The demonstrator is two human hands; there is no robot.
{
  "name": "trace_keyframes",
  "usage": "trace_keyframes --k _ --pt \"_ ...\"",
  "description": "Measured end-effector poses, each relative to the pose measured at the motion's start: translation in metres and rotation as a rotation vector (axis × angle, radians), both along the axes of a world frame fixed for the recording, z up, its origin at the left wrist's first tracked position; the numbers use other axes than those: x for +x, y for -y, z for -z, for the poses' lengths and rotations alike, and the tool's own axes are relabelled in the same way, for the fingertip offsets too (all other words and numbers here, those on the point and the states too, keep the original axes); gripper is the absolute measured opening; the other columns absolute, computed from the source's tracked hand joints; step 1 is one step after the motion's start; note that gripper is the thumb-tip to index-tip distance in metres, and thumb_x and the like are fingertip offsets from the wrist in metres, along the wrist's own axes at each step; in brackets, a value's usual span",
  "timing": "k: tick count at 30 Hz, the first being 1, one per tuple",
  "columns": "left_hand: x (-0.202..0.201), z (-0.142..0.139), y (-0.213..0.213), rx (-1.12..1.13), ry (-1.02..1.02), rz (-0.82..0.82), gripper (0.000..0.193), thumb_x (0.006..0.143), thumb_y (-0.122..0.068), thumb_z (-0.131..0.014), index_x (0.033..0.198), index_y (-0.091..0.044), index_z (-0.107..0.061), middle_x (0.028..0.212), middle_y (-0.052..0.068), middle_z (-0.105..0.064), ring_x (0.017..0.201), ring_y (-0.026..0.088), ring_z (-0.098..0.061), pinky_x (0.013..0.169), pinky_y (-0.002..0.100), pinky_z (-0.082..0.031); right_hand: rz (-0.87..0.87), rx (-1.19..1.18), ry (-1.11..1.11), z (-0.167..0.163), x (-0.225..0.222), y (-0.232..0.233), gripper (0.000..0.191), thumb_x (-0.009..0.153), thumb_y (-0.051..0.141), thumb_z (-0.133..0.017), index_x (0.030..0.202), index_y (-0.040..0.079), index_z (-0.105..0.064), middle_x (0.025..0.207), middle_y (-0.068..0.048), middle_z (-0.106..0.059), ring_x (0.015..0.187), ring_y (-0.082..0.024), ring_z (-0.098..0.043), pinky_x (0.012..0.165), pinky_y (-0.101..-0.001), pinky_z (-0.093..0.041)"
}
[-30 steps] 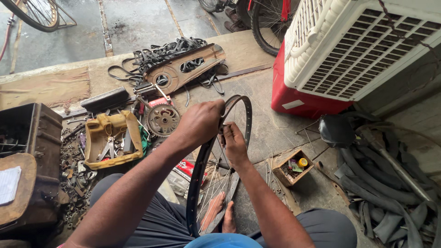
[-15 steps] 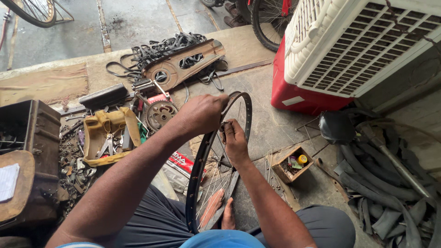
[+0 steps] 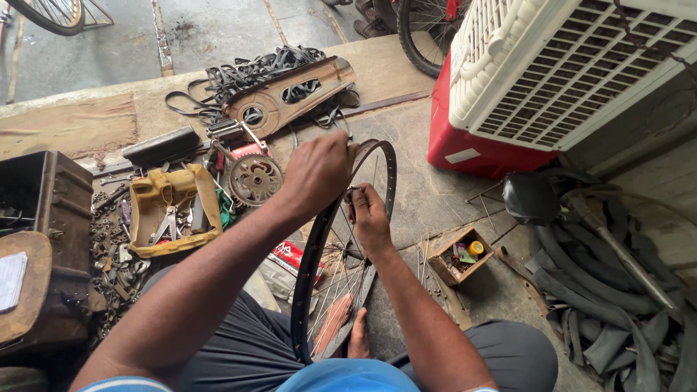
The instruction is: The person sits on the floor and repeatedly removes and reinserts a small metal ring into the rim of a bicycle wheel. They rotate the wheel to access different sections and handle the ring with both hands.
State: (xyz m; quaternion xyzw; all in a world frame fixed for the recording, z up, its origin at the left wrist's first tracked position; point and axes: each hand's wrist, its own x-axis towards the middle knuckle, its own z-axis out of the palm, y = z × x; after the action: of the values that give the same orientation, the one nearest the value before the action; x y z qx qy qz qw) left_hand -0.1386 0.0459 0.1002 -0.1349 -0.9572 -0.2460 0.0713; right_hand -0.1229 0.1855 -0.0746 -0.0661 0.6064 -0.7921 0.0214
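Spoke fitting is in hand: the wheel rim [image 3: 319, 290], upright on the floor between the knees, is clasped by the left hand [image 3: 317, 170]; a spoke end is pinched by the right hand [image 3: 369, 218]. Steady rim support is needed next.

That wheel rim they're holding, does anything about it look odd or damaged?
The rim has no tyre and stands upright between the person's knees. The left hand grips its top; the right hand works at the spokes. No damage shows, though loose spokes lie on the floor.

Concrete floor [image 3: 435, 196], daylight. White-and-red air cooler [image 3: 552, 80] on the right. Rusty metal box [image 3: 51, 218] on the left.
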Motion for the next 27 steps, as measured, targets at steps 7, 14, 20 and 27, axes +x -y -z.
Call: trace_keyframes --k 7,14,20,27 --pt "0.018 0.013 -0.012 0.408 0.058 0.044 0.016 0.089 -0.020 -0.074 0.093 -0.007 -0.067 0.121 0.016 -0.055 0.100 0.031 -0.067 0.087 0.043 -0.057 0.158 0.022 0.180 -0.025 -0.013 0.002 0.022 0.110 0.025 -0.048 0.106 0.006 -0.059 0.081 -0.005 -0.060 0.064 -0.010 -0.054 0.054 -0.0257 -0.043" --pt "0.014 0.011 -0.010 0.316 0.096 0.037 0.044 0.078 -0.026 -0.085 0.116 -0.011 -0.071 0.128 0.019 -0.055 0.116 0.031 -0.060 0.098 0.041 -0.052 0.235 -0.401 0.429 -0.072 -0.003 -0.011 0.013 0.105 0.022 -0.046 0.105 0.010 -0.053 0.077 -0.003 -0.060 0.054 -0.013 -0.055 0.045 -0.0276 -0.040" --pt "0.007 0.029 0.001 0.566 0.353 -0.139 0.060 0.087 -0.037 -0.078 0.130 0.000 -0.057 0.106 0.018 -0.071 0.094 0.028 -0.071 0.083 0.040 -0.057 0.213 -0.172 0.435 -0.058 -0.007 -0.072 0.014 0.105 0.019 -0.052 0.114 0.009 -0.056 0.071 -0.002 -0.054 0.048 -0.009 -0.042 0.041 -0.0259 -0.035" --pt "-0.011 0.086 0.007 1.219 0.465 -0.009 0.034 0.098 -0.026 -0.056 0.123 -0.002 -0.057 0.084 0.010 -0.071 0.073 0.018 -0.073 0.064 0.032 -0.063 0.265 1.026 0.457 0.063 0.012 -0.210 0.026 0.100 0.025 -0.061 0.096 0.000 -0.067 0.076 -0.013 -0.066 0.058 -0.019 -0.059 0.048 -0.0355 -0.046"
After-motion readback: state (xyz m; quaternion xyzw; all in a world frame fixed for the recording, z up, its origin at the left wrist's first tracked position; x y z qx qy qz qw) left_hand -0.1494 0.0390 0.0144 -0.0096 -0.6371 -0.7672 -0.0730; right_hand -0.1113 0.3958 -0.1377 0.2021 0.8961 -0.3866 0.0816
